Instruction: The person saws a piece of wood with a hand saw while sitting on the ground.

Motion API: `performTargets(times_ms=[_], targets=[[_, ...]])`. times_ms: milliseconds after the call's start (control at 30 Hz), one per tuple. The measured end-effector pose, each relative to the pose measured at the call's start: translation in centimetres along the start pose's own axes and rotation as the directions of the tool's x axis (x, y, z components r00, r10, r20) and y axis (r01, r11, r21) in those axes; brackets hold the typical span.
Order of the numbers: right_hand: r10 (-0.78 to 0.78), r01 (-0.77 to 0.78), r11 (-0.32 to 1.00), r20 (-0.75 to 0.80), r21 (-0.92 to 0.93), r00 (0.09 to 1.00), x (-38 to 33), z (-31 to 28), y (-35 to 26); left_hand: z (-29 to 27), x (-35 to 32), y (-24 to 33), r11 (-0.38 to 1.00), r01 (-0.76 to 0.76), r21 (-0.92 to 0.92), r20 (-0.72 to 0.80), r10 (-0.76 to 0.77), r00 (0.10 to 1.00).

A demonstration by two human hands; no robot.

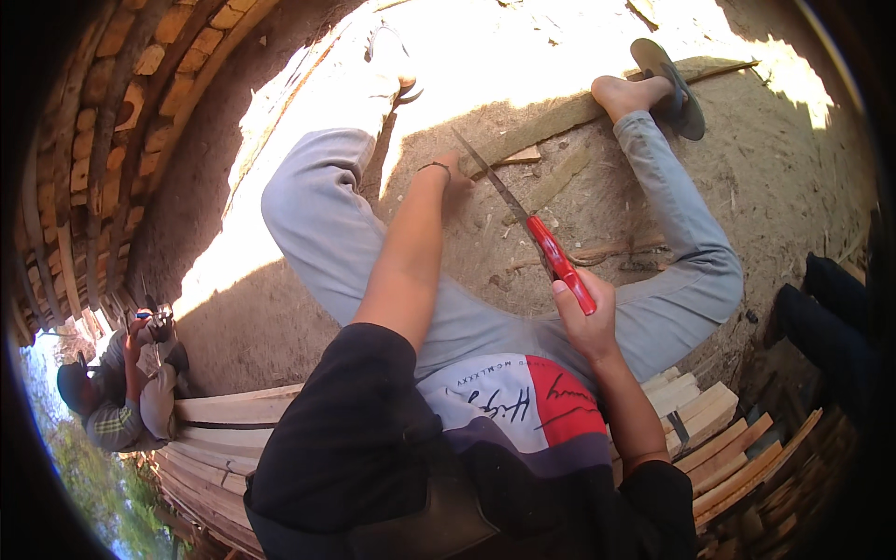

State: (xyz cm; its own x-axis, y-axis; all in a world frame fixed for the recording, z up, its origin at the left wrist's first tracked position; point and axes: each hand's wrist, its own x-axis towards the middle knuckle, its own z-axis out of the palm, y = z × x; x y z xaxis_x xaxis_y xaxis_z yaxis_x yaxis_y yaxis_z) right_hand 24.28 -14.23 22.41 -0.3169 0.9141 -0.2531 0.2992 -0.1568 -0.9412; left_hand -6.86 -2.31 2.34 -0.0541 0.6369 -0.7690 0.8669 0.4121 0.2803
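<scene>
The person sits on a stack of pale wooden planks (233,411) with both legs stretched out over the sandy ground (784,177). The right hand (583,313) is closed in a fist around the red handle of a long knife (537,233), whose thin blade runs up and to the left from the grip. The blade's tip lies near a small flat piece of wood (521,157) that rests on the ground beside a longer grey plank (560,117).

The left hand (455,173) reaches far forward, between the knees, and presses down at the near end of that small piece of wood, right beside the blade; its fingers are curled, but whether they pinch the wood or only lean on it cannot be told. A dark band circles the left wrist.

The bare right foot (630,93) rests on the far end of the grey plank, touching a dark sandal (674,84) that lies just beyond it. Thin wood shavings and a few slim sticks (607,252) are scattered on the ground under the right leg.

At the far left a wall of stacked bricks (103,140) curves along the edge of view. Near it, at the lower left, another person (121,392) in a striped sleeve sits beside the planks, holding something small and dark in raised hands. More cut planks (737,457) are piled at the lower right.
</scene>
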Motion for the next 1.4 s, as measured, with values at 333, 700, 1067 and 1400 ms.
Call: performTargets(times_ms=[333,700,1067,1400], targets=[[0.015,-0.016,0.999,-0.016,-0.033,1.0,0.0,1.8,-0.9,-0.9,-1.3,1.5,0.987,0.116,0.11,0.011,-0.118,0.993],[0.008,-0.008,0.999,0.004,-0.042,1.0,-0.3,2.7,-0.7,0.0,0.6,-0.5,0.98,0.178,0.084,0.029,-0.181,0.983],[-0.03,0.032,0.995,0.025,-0.096,0.999,0.0,2.9,-0.6,0.7,0.6,-0.5,0.959,0.231,-0.165,-0.024,-0.238,0.971],[-0.007,0.009,0.993,-0.015,0.121,1.0,0.0,2.7,0.6,1.6,1.7,-5.6,0.268,0.341,-0.901,0.181,-0.482,0.857]])
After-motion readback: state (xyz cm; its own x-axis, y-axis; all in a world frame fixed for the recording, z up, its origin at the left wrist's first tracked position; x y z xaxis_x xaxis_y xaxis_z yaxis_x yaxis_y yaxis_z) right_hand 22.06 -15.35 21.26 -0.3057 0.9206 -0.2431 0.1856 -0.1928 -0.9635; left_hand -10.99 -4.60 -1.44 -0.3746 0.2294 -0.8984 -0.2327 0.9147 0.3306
